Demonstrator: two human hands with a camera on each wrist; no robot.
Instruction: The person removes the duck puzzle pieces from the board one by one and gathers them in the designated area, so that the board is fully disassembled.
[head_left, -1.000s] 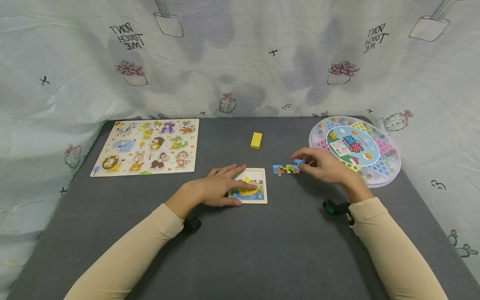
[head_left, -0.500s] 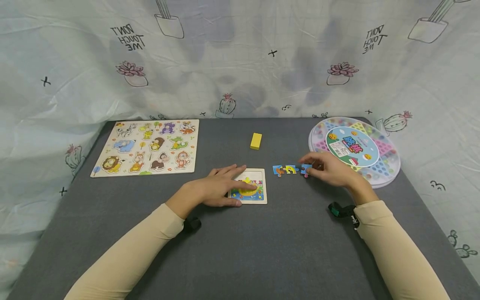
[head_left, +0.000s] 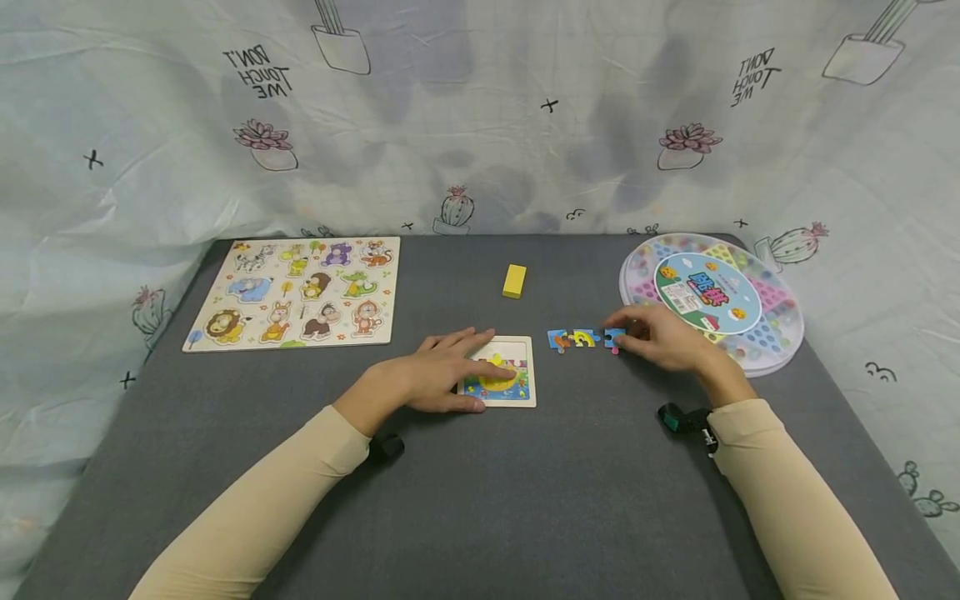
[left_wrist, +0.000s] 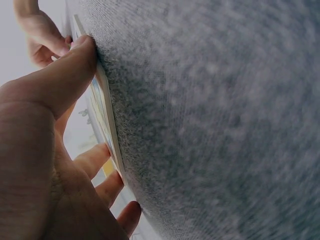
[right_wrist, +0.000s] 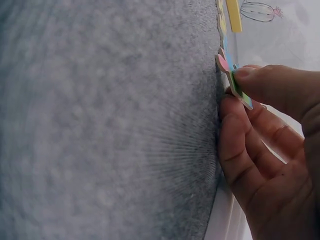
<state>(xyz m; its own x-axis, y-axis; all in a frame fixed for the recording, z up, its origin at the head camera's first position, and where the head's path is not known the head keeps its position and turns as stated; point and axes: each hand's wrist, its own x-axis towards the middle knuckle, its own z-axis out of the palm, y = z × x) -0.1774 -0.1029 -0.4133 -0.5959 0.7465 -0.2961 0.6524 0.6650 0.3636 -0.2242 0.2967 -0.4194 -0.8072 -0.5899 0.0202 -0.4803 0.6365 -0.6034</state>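
Observation:
My left hand (head_left: 435, 375) lies with extended fingers on a small framed jigsaw puzzle (head_left: 522, 347) in the middle of the table, its index finger across the picture. In the left wrist view the thumb (left_wrist: 82, 55) rests at the frame's near edge. To the right, my right hand (head_left: 667, 337) pinches a blue jigsaw piece (head_left: 611, 333) between thumb and fingers. The right wrist view shows that piece (right_wrist: 230, 70) tilted, one edge raised from the cloth. Left of it lie two pieces, an orange-and-blue one (head_left: 557, 339) and one with a yellow arch (head_left: 582, 337).
A yellow block (head_left: 513, 282) stands behind the puzzle. At the back left lies an animal peg board (head_left: 337, 325). A round board-game case (head_left: 772, 321) sits right behind my right hand. A printed curtain (head_left: 480, 125) borders the grey table (head_left: 480, 517).
My right hand has drawn the blue piece to the right, away from the arch piece, leaving a gap. The left hand has stayed on the framed puzzle.

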